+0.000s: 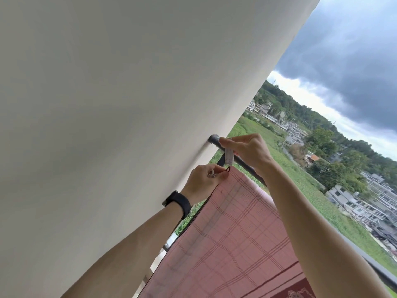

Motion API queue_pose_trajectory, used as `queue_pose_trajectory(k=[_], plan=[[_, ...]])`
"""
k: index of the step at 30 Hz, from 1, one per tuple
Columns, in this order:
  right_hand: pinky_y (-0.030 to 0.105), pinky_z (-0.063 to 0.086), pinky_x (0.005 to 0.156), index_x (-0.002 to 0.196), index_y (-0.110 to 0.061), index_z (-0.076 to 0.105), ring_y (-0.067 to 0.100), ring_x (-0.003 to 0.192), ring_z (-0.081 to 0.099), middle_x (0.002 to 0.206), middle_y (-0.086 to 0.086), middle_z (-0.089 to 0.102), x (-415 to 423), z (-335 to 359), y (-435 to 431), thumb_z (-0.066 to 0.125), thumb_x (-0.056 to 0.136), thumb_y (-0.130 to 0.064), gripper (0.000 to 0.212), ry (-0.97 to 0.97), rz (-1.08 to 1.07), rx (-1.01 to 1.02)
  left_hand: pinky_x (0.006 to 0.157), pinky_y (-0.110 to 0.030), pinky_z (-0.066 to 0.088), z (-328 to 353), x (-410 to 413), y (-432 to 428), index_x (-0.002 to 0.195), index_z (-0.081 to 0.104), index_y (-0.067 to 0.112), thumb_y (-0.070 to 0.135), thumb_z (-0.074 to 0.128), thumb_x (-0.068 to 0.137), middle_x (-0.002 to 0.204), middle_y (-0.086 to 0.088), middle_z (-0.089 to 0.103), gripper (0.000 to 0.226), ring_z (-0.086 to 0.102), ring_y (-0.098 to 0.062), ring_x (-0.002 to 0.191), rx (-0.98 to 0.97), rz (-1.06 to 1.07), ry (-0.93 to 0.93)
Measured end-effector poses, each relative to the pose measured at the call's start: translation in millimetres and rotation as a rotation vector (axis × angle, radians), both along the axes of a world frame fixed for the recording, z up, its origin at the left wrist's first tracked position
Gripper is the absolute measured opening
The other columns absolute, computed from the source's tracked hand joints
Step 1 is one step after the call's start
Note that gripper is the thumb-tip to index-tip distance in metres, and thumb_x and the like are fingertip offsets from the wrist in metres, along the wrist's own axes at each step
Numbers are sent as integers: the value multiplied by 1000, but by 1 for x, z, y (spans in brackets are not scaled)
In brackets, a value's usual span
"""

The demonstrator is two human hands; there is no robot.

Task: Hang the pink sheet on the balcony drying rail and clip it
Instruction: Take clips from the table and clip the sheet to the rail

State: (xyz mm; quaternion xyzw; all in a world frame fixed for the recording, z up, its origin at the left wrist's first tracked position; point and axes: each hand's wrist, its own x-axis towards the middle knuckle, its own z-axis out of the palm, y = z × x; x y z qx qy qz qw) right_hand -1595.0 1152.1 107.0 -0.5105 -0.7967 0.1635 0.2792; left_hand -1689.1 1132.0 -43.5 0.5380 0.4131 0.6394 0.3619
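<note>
- Pink sheet drapes over the drying rail.
- Left hand pinches its top corner, holding it steady.
- Right hand pinches a white clip just above, positioned for clamping.

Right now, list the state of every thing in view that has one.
Pink sheet: draped over the drying rail, corner gripped by the left hand, not clipped.
Drying rail: fixed to the wall, bearing the sheet.
White clip: pinched in the right hand beside the rail, not on the sheet.
Black wristband: on the left wrist.
</note>
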Motion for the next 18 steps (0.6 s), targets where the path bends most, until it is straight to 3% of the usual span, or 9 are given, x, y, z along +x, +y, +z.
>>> queue_pose_trajectory(k=[3, 6, 8, 10, 13, 15, 16, 18], plan=[[11, 42, 43, 93, -26, 80, 13, 61, 60, 82, 2, 76, -5, 3, 0, 77, 76, -51, 30, -134, 24, 12, 83, -26, 51, 0, -1, 1, 90, 73, 35, 42, 69, 89, 88, 15, 73, 9, 65, -3, 89, 5, 31, 36], [15, 40, 55, 88, -32, 79, 8, 74, 57, 87, -10, 70, -6, 5, -2, 77, 77, -49, 21, -349, 71, -2, 66, -21, 41, -1, 0, 2, 87, 73, 31, 41, 67, 90, 69, 23, 64, 11, 54, 4, 68, -6, 54, 62], [17, 34, 60, 81, -41, 75, 2, 76, 49, 83, -25, 53, -4, 6, 0, 75, 79, -50, 9, -560, 123, -6, 59, -20, 35, -1, 0, 2, 88, 74, 29, 41, 67, 90, 58, 21, 54, 14, 45, 0, 58, -3, 58, 58], [19, 32, 60, 67, -43, 67, -5, 64, 42, 75, -30, 34, -4, 6, -1, 73, 80, -53, 17, -668, 164, -55, 63, -21, 41, -2, -2, 1, 89, 74, 34, 43, 67, 89, 66, 19, 61, 11, 50, -1, 62, 12, 24, 8], [23, 36, 64, 56, -31, 57, -9, 43, 44, 50, -31, 42, -3, 6, 2, 72, 79, -57, 38, -675, 154, -125, 69, -14, 47, -2, -1, -5, 98, 74, 33, 37, 69, 90, 85, 15, 72, 10, 62, 3, 73, 9, -12, -54], [21, 35, 62, 78, -30, 64, -12, 48, 48, 53, -31, 51, -3, 6, -2, 71, 74, -66, 38, -690, 119, -119, 57, -16, 43, -2, -2, -11, 106, 70, 23, 33, 68, 91, 85, 9, 71, 18, 55, 1, 56, -38, -21, -132], [20, 38, 63, 99, -24, 67, -11, 60, 51, 68, -28, 58, 0, 2, -2, 69, 69, -73, 57, -694, 107, -82, 52, -19, 40, -4, -4, -14, 108, 67, 18, 33, 66, 92, 84, 4, 70, 22, 49, -3, 50, -88, -29, -199], [27, 48, 83, 134, -19, 55, 4, 97, 58, 112, -12, 64, 11, -13, -8, 65, 66, -79, 92, -671, 64, 127, 50, -22, 39, -18, -11, -22, 110, 62, 11, 35, 59, 94, 87, -4, 68, 29, 45, -9, 48, -209, -75, -377]])
